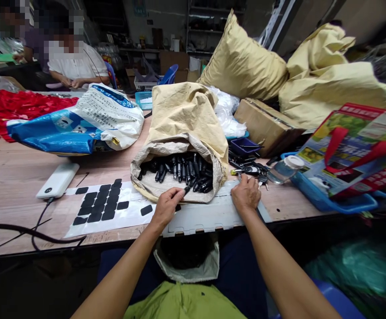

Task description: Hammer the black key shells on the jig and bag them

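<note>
Black stick [183, 191] pinched between thumb and forefinger of the left hand [166, 206], just at the mouth of the paper sack [182, 133] full of more. Right hand [245, 195] curled on the grey tray [209, 215], grip hidden; black pads [101, 204] left of the fingers. Best kept pinched near one end, lifted clear of the sack's lip.

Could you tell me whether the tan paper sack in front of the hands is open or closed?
Open: the tan paper sack lies on its side, its rolled-back mouth showing black parts inside.
</note>
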